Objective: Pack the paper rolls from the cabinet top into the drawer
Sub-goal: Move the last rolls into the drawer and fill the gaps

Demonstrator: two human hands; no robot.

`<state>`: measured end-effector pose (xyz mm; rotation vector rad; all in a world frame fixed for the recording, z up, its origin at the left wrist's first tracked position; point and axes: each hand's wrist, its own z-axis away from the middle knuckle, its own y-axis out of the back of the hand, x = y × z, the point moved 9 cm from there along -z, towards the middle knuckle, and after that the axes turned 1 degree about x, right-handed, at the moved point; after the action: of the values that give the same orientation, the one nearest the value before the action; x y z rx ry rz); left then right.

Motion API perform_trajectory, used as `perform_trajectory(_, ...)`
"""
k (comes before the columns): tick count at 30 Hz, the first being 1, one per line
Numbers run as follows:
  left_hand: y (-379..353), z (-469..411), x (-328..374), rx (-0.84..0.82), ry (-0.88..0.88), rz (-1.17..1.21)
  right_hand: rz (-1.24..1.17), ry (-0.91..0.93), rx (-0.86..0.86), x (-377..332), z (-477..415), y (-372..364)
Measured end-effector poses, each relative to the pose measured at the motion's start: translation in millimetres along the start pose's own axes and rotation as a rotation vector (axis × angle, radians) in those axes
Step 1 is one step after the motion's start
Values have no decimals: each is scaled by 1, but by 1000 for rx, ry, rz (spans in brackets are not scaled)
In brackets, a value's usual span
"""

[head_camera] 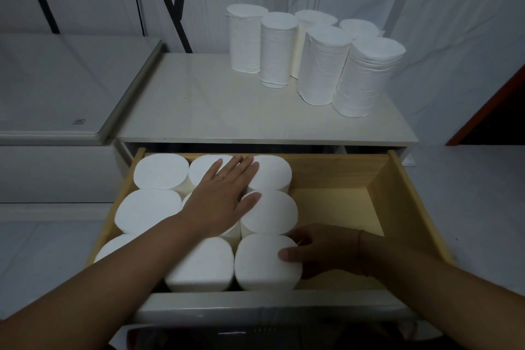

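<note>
Several white paper rolls (319,65) stand upright at the back right of the pale cabinet top (199,111). Below it the wooden drawer (409,193) is pulled open. Its left part is filled with several upright rolls in rows. My left hand (224,196) lies flat with straight fingers on the tops of the middle rolls. My right hand (315,250) grips the side of the front right roll (264,261), thumb on its top edge, fingers curled behind it.
The right part of the drawer floor (341,207) is bare wood. A grey-white appliance lid (56,85) sits level with the cabinet on the left. A wall and black bars rise behind, and a dark red-framed opening (497,111) is at the right.
</note>
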<state>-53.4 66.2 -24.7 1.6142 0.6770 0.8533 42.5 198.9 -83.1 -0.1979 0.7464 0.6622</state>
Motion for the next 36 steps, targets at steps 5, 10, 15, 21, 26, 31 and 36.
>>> perform_trajectory(5,0,-1,0,-2,3,28,351,209,544,-54,39,78)
perform_trajectory(10,-2,-3,10,-6,-30,50,49,492,1218,-89,110,187)
perform_trajectory(15,-6,-5,18,-15,-78,-8,-53,556,1391,-106,109,241)
perform_trajectory(21,-8,-3,19,-15,-85,-15,-203,635,1491,-127,93,266)
perform_trajectory(26,-7,-3,19,-14,-79,-8,-234,642,1535,-133,89,281)
perform_trajectory(31,-8,-3,18,-14,-80,-35,-188,637,1501,-134,88,286)
perform_trajectory(36,-6,-3,19,-8,-86,-13,-127,713,1425,-128,96,259)
